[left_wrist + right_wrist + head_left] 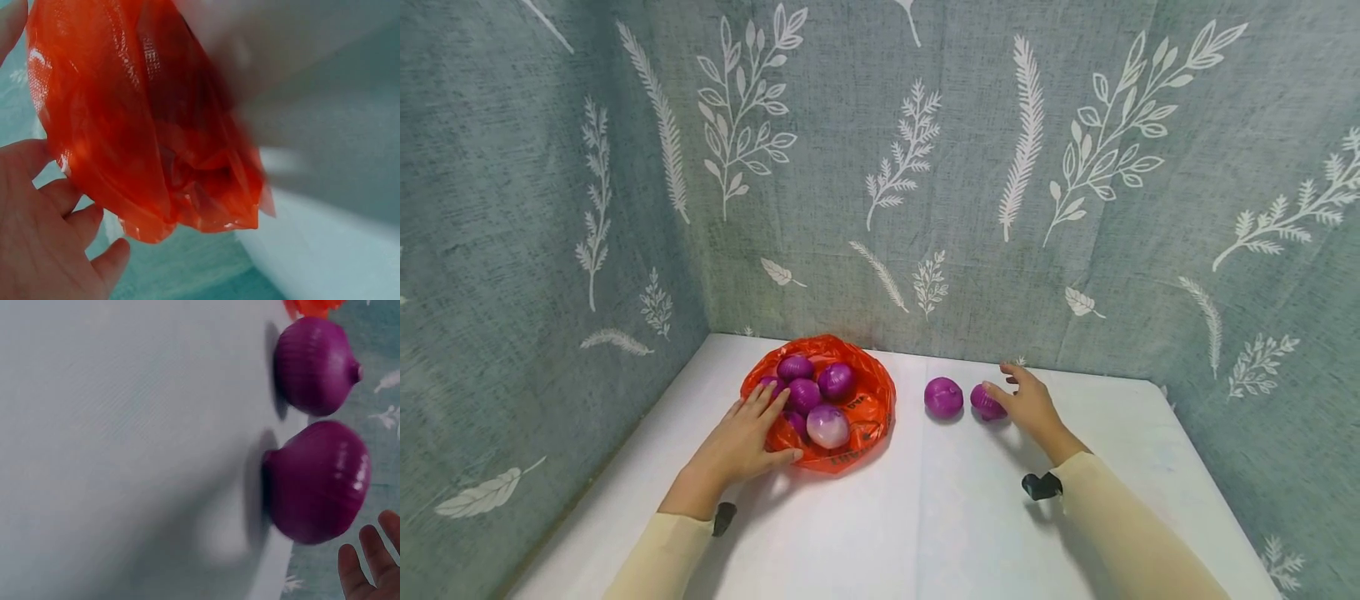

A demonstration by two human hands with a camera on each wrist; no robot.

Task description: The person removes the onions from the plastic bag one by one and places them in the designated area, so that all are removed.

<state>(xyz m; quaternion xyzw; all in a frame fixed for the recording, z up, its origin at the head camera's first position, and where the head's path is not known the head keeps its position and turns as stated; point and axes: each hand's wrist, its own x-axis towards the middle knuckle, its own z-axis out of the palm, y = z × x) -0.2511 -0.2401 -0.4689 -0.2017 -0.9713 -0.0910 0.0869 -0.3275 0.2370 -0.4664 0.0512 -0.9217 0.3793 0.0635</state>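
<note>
Several purple onions [804, 395] lie in an opened red plastic bag [880, 392] at the left of the table; one onion [828, 427] is partly pale. My left hand [737, 442] is at the bag's near left side, fingers spread over its rim. In the left wrist view those fingers [84, 222] are loosely extended along the bag's outside. Two more purple onions sit on the table right of the bag, a left one [943, 398] and a right one [985, 403]. Beside the right onion is my right hand [1033, 412], its fingers [374, 553] spread and apart from it in the right wrist view.
A white table [865, 533] carries everything. Patterned grey-green cloth [850, 167] rises behind it and along both sides. Dark camera mounts show at the cream sleeves [1120, 517] of both arms.
</note>
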